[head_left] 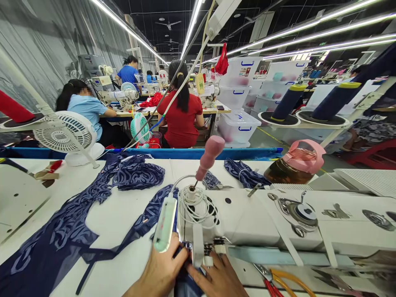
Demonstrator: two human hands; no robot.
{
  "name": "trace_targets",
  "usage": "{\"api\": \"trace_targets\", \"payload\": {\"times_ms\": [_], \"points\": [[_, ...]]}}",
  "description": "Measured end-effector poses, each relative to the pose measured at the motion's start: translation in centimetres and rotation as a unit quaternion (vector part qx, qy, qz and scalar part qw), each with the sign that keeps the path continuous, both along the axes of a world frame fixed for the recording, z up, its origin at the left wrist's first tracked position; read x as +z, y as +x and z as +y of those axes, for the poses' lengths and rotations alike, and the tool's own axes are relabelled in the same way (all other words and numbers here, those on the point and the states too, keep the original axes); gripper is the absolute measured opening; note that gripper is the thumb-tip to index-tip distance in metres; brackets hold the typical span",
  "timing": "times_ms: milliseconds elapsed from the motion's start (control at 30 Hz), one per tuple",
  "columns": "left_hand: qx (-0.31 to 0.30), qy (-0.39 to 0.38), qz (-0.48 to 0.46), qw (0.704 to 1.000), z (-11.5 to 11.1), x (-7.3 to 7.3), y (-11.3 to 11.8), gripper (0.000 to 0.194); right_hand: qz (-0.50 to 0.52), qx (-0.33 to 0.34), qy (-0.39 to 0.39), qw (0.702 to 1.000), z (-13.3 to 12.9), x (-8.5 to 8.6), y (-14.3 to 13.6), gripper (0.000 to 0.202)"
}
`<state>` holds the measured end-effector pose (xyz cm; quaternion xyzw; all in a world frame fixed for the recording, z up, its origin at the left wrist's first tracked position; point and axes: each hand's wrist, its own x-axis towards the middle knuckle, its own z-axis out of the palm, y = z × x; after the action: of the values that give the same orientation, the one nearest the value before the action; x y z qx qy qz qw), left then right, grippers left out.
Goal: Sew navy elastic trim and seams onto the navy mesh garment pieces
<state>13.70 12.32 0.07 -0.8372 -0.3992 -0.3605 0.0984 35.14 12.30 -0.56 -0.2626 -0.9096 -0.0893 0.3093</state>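
Observation:
A white sewing machine (247, 214) stands before me, its needle area mostly hidden behind the machine head. My left hand (162, 266) is at the left of the needle area, thumb and fingers closed on navy fabric (187, 284); a small lamp (165, 227) hides some of its fingertips. On the other side, my right hand (219, 276) lies with fingers stretched out and apart, touching the same fabric; some fingertips are under the machine head. A patterned navy strip (145, 216) runs leftward from the machine to a larger pile of navy patterned fabric (71, 222).
A pink-handled screwdriver (210, 156) stands upright on the machine head. Red-handled scissors (269, 280) and orange-handled scissors (291, 282) lie at right. Behind are a pink-lidded jug (297, 163), navy thread cones (287, 102), a white fan (64, 132) and people at other machines.

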Motion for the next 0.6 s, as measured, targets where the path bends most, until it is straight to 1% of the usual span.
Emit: {"api": "trace_targets", "payload": {"times_ms": [67,100,167,233,267,333,400,500,600], "points": [[-0.007,0.018,0.0,1.0,-0.3,0.4,-0.1,0.019,0.049,-0.006,0.007,0.999,-0.1,0.0,-0.4,0.036],[-0.015,0.01,-0.009,1.0,-0.4,0.7,-0.2,0.019,0.054,-0.008,0.003,0.998,-0.1,0.1,-0.5,0.035],[-0.035,-0.04,-0.043,0.998,-0.6,1.5,-0.6,0.02,0.019,-0.007,-0.018,1.0,-0.3,0.5,-0.7,0.031],[-0.056,-0.078,-0.064,0.993,-0.6,2.0,-0.8,0.023,0.001,-0.001,-0.018,1.0,-0.4,0.9,-0.8,0.032],[-0.058,-0.069,-0.058,0.994,-0.7,2.1,-0.8,0.024,0.002,0.003,-0.02,1.0,-0.5,1.0,-0.8,0.032],[-0.042,-0.021,-0.034,0.998,-0.8,2.0,-0.4,0.022,0.039,0.015,-0.001,0.999,-0.5,1.0,-0.9,0.035],[-0.018,0.008,-0.024,1.0,-0.9,1.7,0.1,0.022,0.061,0.016,0.012,0.998,-0.5,0.9,-0.9,0.031],[-0.006,0.008,-0.033,0.999,-0.9,1.5,0.2,0.022,0.047,0.007,-0.004,0.999,-0.4,0.7,-0.7,0.028],[-0.001,0.0,-0.009,1.0,-0.5,1.6,0.1,0.023,0.012,0.017,-0.053,0.998,-0.3,0.4,-0.3,0.037]]}}
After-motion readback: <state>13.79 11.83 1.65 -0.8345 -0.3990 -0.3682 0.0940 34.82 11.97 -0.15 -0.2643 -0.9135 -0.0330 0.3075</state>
